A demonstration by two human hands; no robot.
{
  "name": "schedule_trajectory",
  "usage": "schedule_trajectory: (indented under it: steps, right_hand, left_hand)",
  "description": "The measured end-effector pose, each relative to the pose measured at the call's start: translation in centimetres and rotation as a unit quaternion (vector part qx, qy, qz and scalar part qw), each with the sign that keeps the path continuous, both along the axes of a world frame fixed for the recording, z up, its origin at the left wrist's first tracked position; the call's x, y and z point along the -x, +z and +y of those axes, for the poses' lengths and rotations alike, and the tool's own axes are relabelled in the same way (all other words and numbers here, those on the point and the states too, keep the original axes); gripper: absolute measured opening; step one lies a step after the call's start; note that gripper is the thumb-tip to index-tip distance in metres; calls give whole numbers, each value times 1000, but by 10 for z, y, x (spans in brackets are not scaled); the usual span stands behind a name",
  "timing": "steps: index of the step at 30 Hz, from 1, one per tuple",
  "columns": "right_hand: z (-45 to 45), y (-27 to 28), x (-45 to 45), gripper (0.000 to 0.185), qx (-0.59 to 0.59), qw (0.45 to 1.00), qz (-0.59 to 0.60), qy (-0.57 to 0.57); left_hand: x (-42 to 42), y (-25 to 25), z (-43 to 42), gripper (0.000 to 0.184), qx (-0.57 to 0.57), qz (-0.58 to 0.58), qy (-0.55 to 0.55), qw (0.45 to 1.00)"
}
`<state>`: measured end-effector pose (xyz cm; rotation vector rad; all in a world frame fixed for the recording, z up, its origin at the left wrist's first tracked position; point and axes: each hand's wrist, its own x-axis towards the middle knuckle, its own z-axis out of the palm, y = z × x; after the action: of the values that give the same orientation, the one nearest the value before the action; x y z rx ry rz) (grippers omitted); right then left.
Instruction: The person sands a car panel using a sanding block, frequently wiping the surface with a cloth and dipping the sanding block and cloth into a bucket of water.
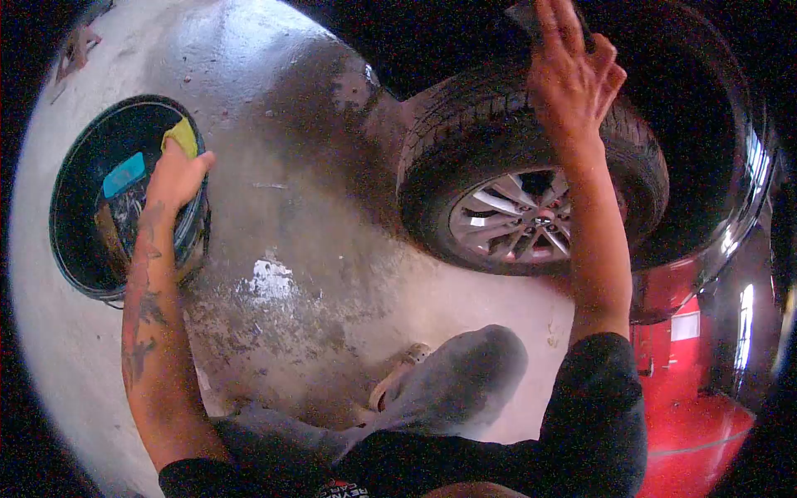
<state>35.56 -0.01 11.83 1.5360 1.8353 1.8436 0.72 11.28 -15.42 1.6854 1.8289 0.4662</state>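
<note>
My left hand [176, 176] reaches over the right side of a black bucket [70, 249] and grips a yellow-green cloth [183, 137] near the rim. Inside the bucket lies a turquoise block-like item [124, 175], beside darker things that I cannot make out. On the other side, my right hand [573, 79] is raised above the tyre [432, 158] of a car wheel, by the dark wheel arch. Its fingers bend round something dark grey [525, 15], mostly hidden in shadow. The silver spoked rim [490, 217] is partly covered by my right forearm.
Wet, stained concrete floor [290, 207] lies between bucket and wheel. The car's dark glossy body [747, 191] curves along the right, with a red surface [697, 415] below. My bent knee [490, 357] is near the wheel. A brownish object [76, 54] stands far left.
</note>
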Motion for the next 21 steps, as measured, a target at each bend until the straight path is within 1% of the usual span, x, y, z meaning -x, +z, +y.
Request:
schedule_trajectory:
  steps: [2,3,5,6,8,9,11,12,13,14,15,17,18,19,21]
  right_hand:
    - [5,0,3,64,-43,997,32,-48]
    - [20,-19,-23,63,-62,997,-42,-12]
    - [28,-52,-8,70,-8,997,-64,-50]
    - [26,-53,-8,70,-19,996,-66,-53]
    - [24,-44,-8,70,68,997,-42,19]
    - [23,-30,-10,70,56,997,-45,17]
    - [16,10,-14,62,-60,995,-79,31]
    - [8,29,-6,69,-88,995,-26,-30]
    - [8,46,-5,68,-134,991,-15,15]
    - [2,55,-4,64,-114,993,29,18]
    - [-3,56,5,60,-93,993,73,21]
    - [-3,40,3,60,-61,995,73,26]
    - [8,22,-15,68,-66,997,3,28]
    - [6,14,-15,68,-34,998,-6,52]
    - [-2,29,-12,66,-39,999,-5,14]
  left_hand:
    - [-2,-3,-1,92,-1,5,0,1000]
    - [-2,-4,0,93,-9,7,7,1000]
    - [2,-18,6,94,-21,4,8,1000]
    - [5,-19,5,94,-18,-7,1,1000]
    - [5,-15,1,95,-9,-21,7,1000]
    - [5,-15,0,95,-20,-23,6,1000]
    - [7,-19,2,95,-15,-19,1,1000]
    - [8,-17,2,95,-22,-19,-1,1000]
    - [8,-16,2,95,-20,-14,-4,1000]
    - [4,-12,1,95,-15,-10,-6,1000]
    - [2,-9,0,95,-17,-8,-9,1000]
    - [2,0,-3,95,-2,2,-14,1000]
    - [2,-3,-1,95,-6,0,-14,1000]
    - [2,-9,1,94,-22,-8,-9,1000]
    - [3,-13,2,93,-41,-16,-2,999]
